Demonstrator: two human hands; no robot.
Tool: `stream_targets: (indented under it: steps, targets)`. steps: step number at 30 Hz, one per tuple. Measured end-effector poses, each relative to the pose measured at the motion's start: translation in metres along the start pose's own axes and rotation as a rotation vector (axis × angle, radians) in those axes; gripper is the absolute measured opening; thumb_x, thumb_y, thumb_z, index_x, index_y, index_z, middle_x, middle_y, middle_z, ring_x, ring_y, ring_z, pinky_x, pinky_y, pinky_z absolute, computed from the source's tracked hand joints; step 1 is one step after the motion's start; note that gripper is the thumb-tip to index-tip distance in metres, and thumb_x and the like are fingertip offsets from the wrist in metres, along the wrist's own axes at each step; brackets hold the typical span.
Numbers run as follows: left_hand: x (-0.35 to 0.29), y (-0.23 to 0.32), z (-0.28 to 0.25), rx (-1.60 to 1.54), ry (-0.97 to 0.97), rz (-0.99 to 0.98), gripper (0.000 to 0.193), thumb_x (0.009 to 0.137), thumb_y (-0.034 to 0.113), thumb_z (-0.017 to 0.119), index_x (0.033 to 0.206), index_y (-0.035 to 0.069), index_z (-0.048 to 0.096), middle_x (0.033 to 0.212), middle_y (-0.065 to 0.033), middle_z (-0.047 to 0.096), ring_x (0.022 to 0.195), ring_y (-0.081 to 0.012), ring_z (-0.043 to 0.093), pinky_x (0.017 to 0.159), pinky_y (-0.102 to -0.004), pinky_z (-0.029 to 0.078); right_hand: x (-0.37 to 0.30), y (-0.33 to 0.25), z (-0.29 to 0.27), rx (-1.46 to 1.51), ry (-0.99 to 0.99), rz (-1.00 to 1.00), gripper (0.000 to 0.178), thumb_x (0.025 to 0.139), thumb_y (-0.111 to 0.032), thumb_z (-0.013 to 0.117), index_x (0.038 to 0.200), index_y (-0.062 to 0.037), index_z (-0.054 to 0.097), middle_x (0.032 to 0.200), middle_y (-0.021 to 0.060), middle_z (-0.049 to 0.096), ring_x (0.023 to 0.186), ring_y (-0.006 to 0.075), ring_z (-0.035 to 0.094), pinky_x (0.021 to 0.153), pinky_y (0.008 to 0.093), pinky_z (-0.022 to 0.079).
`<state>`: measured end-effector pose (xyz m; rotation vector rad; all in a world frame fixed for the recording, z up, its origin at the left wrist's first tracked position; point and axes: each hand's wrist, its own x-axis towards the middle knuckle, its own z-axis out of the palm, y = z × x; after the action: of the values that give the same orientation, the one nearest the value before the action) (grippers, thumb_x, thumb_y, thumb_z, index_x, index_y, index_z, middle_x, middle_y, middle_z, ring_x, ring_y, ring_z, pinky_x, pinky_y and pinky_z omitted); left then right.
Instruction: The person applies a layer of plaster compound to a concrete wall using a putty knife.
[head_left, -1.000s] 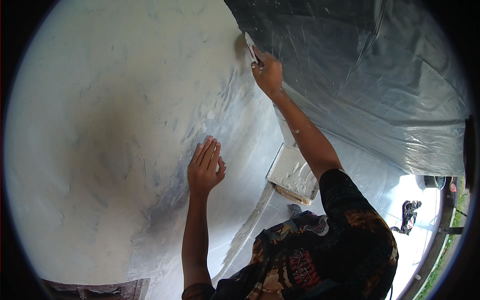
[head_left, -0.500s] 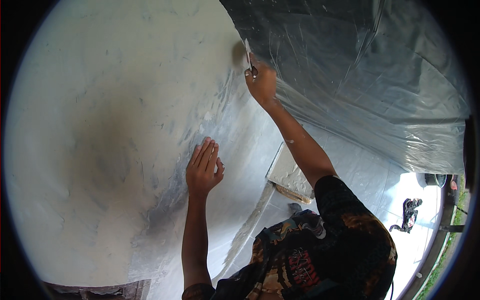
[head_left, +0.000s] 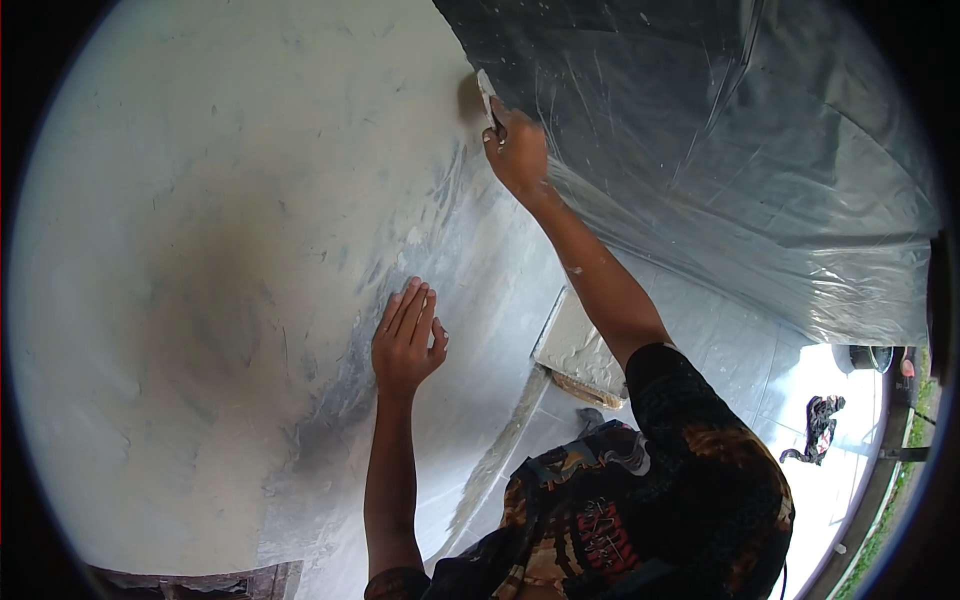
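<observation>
My left hand (head_left: 404,345) lies flat on the pale, smeared wall (head_left: 280,190), its fingers stretched out close together and pointing up. Farther up and to the right, my right hand (head_left: 520,158) is wrapped around a putty knife (head_left: 486,88) whose blade is coated in whitish filler. The blade meets the wall near its edge with a dark plastic sheet (head_left: 700,150). Most of the knife's handle is hidden by my fingers. Whitish specks mark my right hand and forearm.
Below my right arm sits a flat tray or board (head_left: 585,345) spread with whitish paste. Grey floor tiles (head_left: 740,310) run along the wall's foot, with a dark crumpled cloth (head_left: 818,428) at the right. A dark bucket-like container (head_left: 868,358) stands behind it.
My right hand and the putty knife have shifted slightly up and to the left along the edge of the sheet. My left hand stays in place on the wall.
</observation>
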<state>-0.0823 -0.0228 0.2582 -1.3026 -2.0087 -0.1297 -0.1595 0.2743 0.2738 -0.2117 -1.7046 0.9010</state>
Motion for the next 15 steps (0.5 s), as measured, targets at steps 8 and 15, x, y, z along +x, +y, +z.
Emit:
stream_targets:
  steps: [8,15]
  targets:
    - [-0.006,-0.001,-0.002,0.009,-0.017,-0.016,0.031,0.083,0.007,0.059,0.11,-0.002,0.07,0.12,-0.0143,0.069,0.122,-0.0246,0.061,0.108,-0.0397,0.044,-0.064,-0.034,-0.018,0.141,-0.309,0.164,0.056,0.076,-0.004,0.068,0.13,0.0058,0.058,0.077,0.0145,0.062,0.069,0.0289,0.062,0.066,0.0379,0.051]
    - [0.002,0.001,0.001,-0.003,0.017,0.004,0.031,0.083,0.007,0.06,0.11,-0.002,0.07,0.119,-0.014,0.07,0.122,-0.0246,0.062,0.108,-0.0399,0.044,0.018,-0.006,-0.001,-0.138,-0.042,-0.035,0.05,0.077,-0.006,0.065,0.126,0.0065,0.06,0.08,0.0177,0.062,0.071,0.0327,0.064,0.069,0.0422,0.052]
